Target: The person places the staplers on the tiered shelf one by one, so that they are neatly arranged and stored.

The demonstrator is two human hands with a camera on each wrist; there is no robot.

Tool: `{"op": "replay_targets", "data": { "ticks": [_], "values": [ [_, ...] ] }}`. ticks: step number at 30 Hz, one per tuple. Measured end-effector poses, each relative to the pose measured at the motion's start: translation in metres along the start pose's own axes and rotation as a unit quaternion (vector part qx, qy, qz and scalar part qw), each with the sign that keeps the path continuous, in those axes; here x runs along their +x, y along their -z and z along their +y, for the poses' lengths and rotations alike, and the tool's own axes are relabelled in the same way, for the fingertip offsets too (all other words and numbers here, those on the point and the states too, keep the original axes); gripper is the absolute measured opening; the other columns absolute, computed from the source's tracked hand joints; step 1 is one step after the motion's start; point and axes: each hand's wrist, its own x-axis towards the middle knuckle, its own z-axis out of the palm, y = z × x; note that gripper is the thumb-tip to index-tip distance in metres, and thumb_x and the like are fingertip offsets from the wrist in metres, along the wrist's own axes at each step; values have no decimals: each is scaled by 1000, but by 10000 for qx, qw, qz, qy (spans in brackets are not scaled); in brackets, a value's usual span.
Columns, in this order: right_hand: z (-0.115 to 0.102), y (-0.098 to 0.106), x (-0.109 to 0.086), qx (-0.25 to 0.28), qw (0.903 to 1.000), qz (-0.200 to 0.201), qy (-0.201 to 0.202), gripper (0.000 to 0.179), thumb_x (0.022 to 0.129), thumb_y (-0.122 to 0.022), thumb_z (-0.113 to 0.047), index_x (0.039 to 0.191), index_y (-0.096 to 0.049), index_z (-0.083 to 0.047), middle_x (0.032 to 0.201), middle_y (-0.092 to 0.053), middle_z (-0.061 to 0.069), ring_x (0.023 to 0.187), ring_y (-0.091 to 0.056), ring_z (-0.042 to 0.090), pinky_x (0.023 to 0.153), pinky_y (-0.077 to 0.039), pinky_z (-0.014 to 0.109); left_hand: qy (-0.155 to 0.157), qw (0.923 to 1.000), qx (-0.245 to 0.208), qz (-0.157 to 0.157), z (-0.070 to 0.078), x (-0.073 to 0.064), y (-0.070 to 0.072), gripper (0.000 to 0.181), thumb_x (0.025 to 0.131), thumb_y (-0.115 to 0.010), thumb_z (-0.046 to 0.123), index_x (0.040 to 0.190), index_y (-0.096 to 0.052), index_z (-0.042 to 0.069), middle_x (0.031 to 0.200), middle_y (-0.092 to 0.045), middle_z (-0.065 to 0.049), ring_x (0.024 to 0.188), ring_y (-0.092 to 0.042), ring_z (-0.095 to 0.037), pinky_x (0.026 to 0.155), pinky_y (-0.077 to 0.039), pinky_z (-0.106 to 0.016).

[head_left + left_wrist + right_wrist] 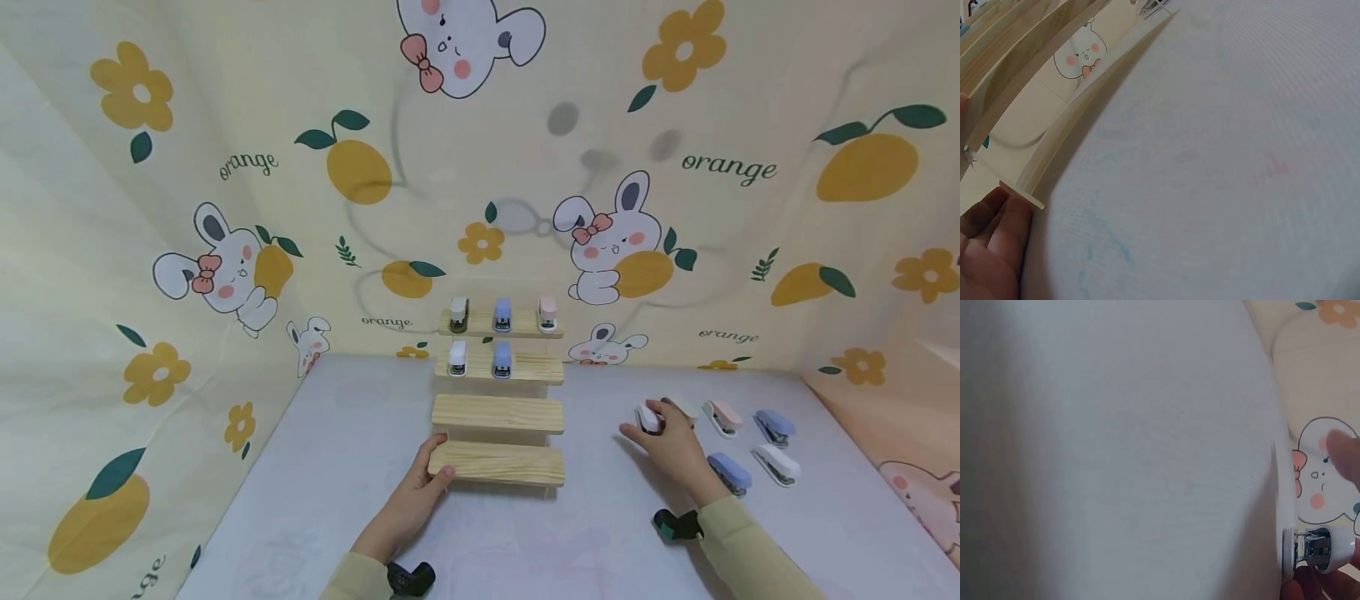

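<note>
Grip of right hand [675,447]: fingers at white stapler [647,418] on tabletop [322,442], thumb apart in right wrist view; whether grasp is complete, cannot tell. Left hand [411,502]: grasping left end of wooden rack's [498,463] lowest tier, thumb uppermost. Near right hand: pink stapler [723,418], two blue staplers [776,423]. Rack's two upper tiers: five staplers [502,314]. Behind: patterned cloth [480,150].
</note>
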Motion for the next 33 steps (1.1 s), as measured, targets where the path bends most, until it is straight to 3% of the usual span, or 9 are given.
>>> {"op": "replay_targets", "data": {
  "ticks": [11, 23, 33],
  "values": [
    [-3, -1, -2, 80, 9994, 63, -320, 69, 95, -62, -30, 144, -29, 4, 139, -37, 32, 114, -48, 40, 90, -47, 53, 66, 10000, -17, 41, -6, 3, 0, 55, 101, -50, 34, 149, -24, 29, 158, -19, -16, 144, -15, -33, 113, -16, -55],
    [-2, 0, -1, 193, 9980, -128, -585, 74, 92, -64, -42, 142, -30, 1, 139, -38, 28, 115, -47, 40, 92, -47, 53, 54, 9999, 103, 52, -1, 0, 0, 58, 98, -51, 44, 148, -25, 33, 158, -18, -14, 144, -16, -32, 112, -18, -54],
    [-18, 0, -1, 466, 9981, -21, -392, 82, 88, -66, -52, 144, -31, -3, 140, -40, 21, 114, -49, 33, 84, -51, 41, 36, 9999, 83, 49, -1, 1, 0, 57, 98, -51, 43, 148, -25, 32, 158, -20, -14, 144, -16, -32, 113, -16, -54]
  ]
}}
